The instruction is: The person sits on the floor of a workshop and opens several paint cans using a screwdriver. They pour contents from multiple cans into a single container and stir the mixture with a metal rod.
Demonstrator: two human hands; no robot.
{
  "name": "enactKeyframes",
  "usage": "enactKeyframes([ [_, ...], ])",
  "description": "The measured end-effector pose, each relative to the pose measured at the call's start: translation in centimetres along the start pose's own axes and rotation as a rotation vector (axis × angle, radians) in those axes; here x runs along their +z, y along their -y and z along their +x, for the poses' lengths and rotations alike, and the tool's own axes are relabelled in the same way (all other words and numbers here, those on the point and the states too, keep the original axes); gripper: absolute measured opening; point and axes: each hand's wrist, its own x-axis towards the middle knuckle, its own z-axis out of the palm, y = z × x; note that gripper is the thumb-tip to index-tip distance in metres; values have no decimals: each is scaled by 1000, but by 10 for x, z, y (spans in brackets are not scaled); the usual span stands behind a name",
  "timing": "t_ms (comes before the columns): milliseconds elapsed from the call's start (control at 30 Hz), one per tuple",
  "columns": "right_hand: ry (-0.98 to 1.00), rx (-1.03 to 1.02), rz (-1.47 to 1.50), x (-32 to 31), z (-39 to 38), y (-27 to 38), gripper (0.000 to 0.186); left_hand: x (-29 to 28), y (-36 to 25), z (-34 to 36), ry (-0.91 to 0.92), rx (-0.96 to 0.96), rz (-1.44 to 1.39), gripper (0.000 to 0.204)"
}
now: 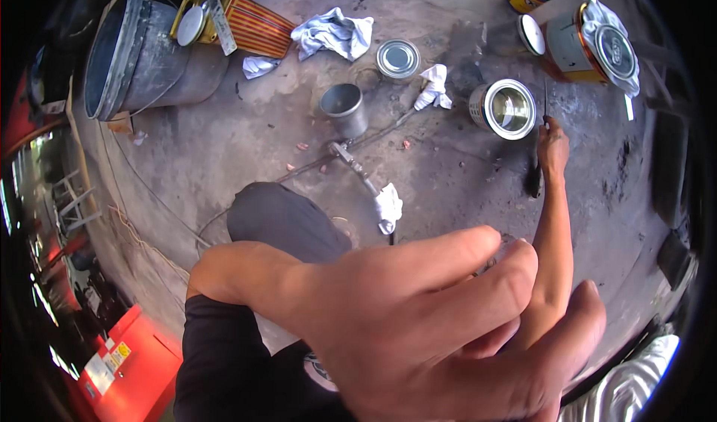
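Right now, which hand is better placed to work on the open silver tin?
Right. The right hand is beside the open silver tin, gripping a thin tool; the left hand is raised near the camera, far off.

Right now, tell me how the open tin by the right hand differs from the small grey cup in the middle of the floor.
The open tin lies on its side, mouth facing the camera; the grey cup stands upright. The tin's inside is shiny with a pale rim, the cup is dull grey all over. The tin looks wider than the cup. The right hand, holding a thin tool, is beside the tin; no hand is near the cup. Both are round, open and rest on the concrete floor.
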Motion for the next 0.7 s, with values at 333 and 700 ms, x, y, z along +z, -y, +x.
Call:
enactKeyframes([
  [333,-383,-17,433,-50,-119,73,18,-47,280,-39,114,-789,-34,115],
  [700,605,-146,763,60,-252,321,60,-29,388,-99,673,-860,-267,116],
])
